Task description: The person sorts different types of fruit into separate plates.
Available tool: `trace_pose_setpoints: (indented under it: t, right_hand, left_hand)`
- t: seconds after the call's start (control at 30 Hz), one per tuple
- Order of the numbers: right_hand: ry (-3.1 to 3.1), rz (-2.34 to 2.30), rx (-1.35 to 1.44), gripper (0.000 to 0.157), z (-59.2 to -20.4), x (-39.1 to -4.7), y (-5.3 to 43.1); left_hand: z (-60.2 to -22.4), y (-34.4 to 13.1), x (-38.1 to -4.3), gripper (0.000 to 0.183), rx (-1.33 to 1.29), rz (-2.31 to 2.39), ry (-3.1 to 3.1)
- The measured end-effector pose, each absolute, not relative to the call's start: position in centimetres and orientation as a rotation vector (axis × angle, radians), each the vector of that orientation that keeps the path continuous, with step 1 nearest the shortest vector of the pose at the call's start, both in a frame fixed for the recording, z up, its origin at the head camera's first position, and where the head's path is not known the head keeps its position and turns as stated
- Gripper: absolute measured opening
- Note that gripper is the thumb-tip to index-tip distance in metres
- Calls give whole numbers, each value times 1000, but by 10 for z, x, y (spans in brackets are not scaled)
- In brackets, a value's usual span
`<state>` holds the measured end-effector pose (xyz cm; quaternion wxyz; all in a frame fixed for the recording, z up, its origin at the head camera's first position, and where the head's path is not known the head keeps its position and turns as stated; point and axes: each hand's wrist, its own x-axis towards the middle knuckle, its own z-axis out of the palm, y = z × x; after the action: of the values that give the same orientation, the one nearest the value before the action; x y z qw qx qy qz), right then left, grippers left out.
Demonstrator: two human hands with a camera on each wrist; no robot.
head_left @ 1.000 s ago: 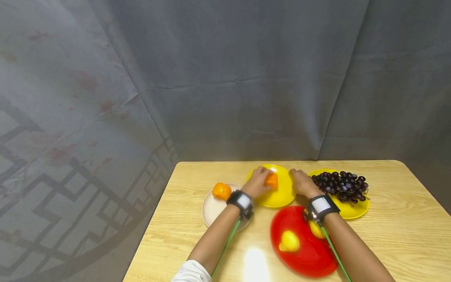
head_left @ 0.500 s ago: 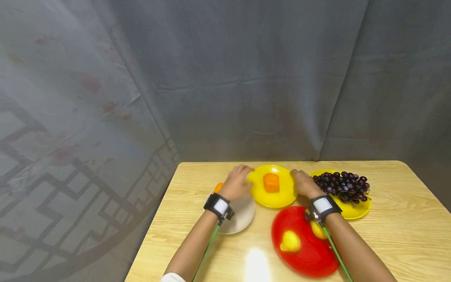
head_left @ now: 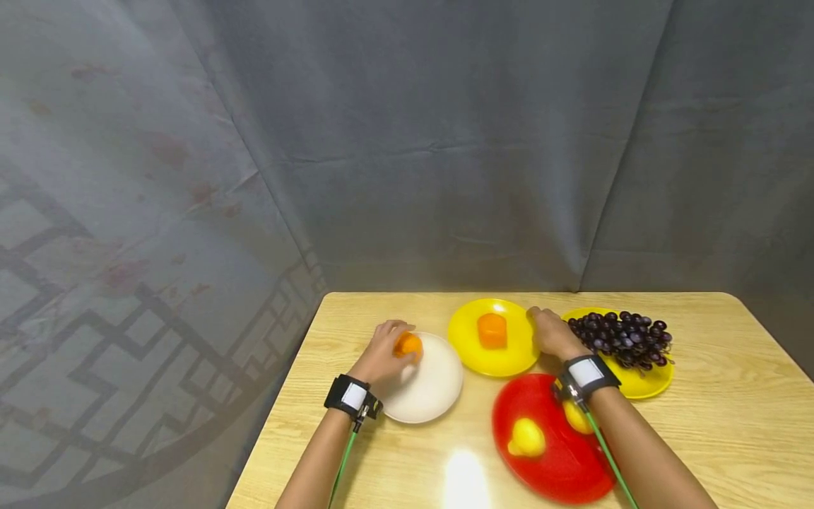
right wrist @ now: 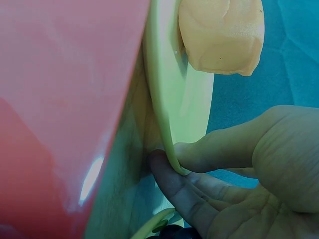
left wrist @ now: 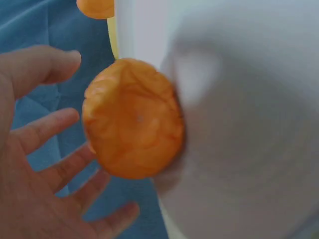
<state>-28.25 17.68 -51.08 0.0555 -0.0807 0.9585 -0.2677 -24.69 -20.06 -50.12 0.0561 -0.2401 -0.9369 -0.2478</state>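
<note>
My left hand (head_left: 384,357) is at an orange bell pepper (head_left: 409,346) on the far left part of a white plate (head_left: 432,389). The left wrist view shows the thumb and fingers spread beside this blocky, dimpled pepper (left wrist: 133,119), not closed round it. My right hand (head_left: 552,332) pinches the right rim of a yellow plate (head_left: 467,353), thumb on top and fingers beneath, as the right wrist view shows. On that plate sits a second orange bell pepper (head_left: 492,330).
A red plate (head_left: 566,474) in front holds a lemon (head_left: 526,438) and another yellow fruit (head_left: 577,417), partly behind my right wrist. Dark grapes (head_left: 626,339) lie on another yellow plate (head_left: 649,385) at right. A grey curtain (head_left: 445,177) hangs behind the wooden table (head_left: 731,424).
My left hand has let go of the pepper on the yellow plate and moved left to the pepper on the white plate. My right hand stays at the yellow plate's rim.
</note>
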Motion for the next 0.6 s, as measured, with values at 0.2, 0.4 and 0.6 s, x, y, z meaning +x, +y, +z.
trace_pose_setpoints:
  t: [0.2, 0.4, 0.6]
  right_hand:
    - [2928, -820, -272, 49, -510, -282, 178]
    - [2927, -833, -266, 50, -512, -282, 178]
    - [2929, -814, -256, 50, -512, -283, 177]
  left_hand:
    - [-512, -202, -238, 50, -760, -887, -2796]
    - [-516, -204, -235, 55, -767, -927, -2769]
    - [-519, -208, -236, 52, -769, -917, -2745]
